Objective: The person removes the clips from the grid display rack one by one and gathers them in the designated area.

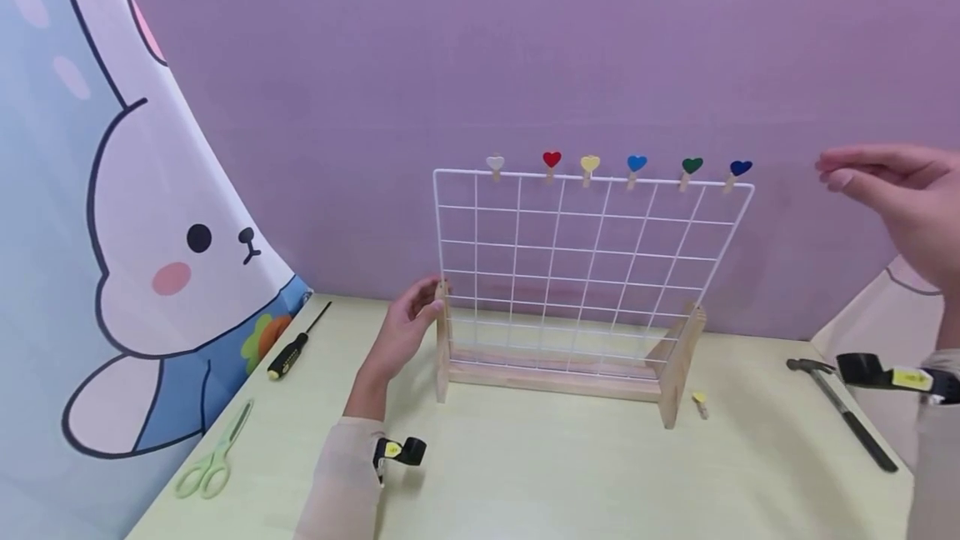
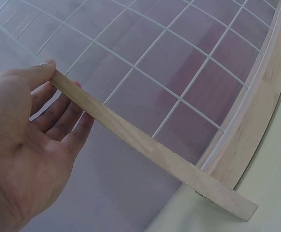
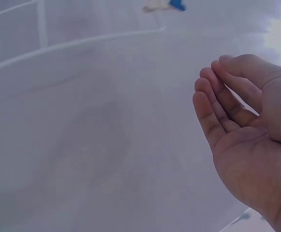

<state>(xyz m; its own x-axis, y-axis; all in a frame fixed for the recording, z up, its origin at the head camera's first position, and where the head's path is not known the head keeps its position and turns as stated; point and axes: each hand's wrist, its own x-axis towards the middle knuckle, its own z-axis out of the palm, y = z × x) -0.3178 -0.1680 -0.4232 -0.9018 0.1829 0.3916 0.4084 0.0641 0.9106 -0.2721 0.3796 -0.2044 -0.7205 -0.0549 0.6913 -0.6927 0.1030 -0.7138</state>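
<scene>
1. My left hand point(image 1: 401, 327) rests against the left wooden foot point(image 1: 442, 340) of the grid rack point(image 1: 585, 257); the thumb lies on the foot's top edge, and the fingers are nearly straight behind it, not curled round it.
2. The left wrist view confirms it: thumb on the foot point(image 2: 145, 145), fingers point(image 2: 63, 121) loose behind it, white wire grid point(image 2: 179, 63) just beyond.
3. My right hand point(image 1: 896, 194) hangs in the air to the right of the rack's top corner, released, fingers relaxed and holding nothing.
4. The rack stands upright on the table point(image 1: 525, 482), near the purple wall.
5. Six heart pegs point(image 1: 590, 165) sit clipped along the rack's top wire.
6. One peg point(image 1: 700, 403) lies on the table beside the right foot.
7. Screwdriver point(image 1: 292, 350) and scissors point(image 1: 213, 461) lie at left, a hammer point(image 1: 843, 408) at right.
</scene>
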